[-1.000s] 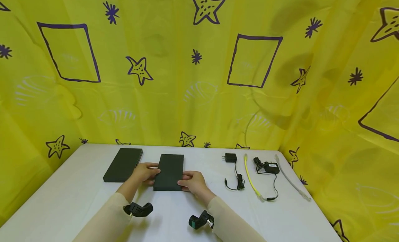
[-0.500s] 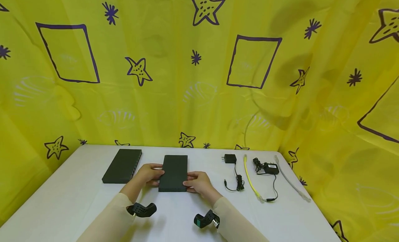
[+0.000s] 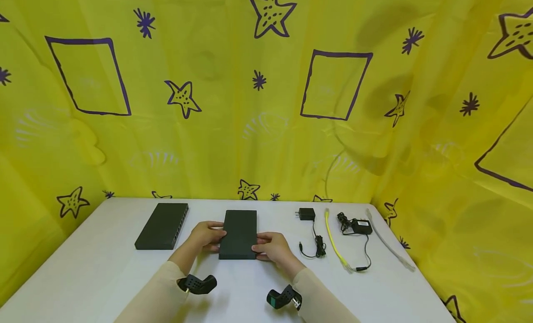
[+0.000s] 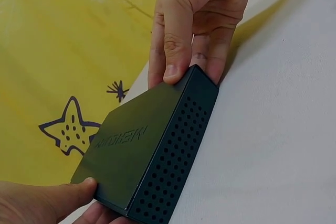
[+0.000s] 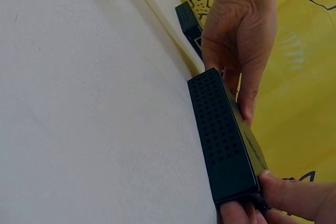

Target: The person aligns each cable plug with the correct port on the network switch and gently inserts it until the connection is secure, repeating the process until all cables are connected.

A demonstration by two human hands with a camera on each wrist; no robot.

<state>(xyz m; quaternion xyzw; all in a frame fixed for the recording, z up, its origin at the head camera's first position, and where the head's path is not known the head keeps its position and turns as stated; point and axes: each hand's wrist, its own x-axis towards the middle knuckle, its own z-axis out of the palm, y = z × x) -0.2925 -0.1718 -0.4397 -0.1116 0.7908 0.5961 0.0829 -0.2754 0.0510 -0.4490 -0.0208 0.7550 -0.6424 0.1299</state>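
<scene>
Both hands grip a black network switch (image 3: 238, 235), a flat box held across the middle of the white table. On its left side the left hand (image 3: 207, 235) pinches it, thumb on top and fingers along the edge and below. The right hand (image 3: 275, 250) holds the right side near the front corner the same way. In the left wrist view, raised lettering shows on the top of the switch (image 4: 126, 145), and round holes cover one side wall. The right wrist view shows a perforated side of the switch (image 5: 223, 135) too; the undersides of the fingers are partly hidden.
Left of the hands lies a second black switch (image 3: 161, 226) with ports along its right side. To the right lie a power adapter (image 3: 307, 214), a yellow network cable (image 3: 335, 242), another adapter (image 3: 361, 226) and a grey cable (image 3: 387, 239). A yellow patterned curtain (image 3: 225, 142) stands behind.
Both hands have carried the held switch a little to the right, away from the second switch. The grip stays on both sides, and the other items stay in place.
</scene>
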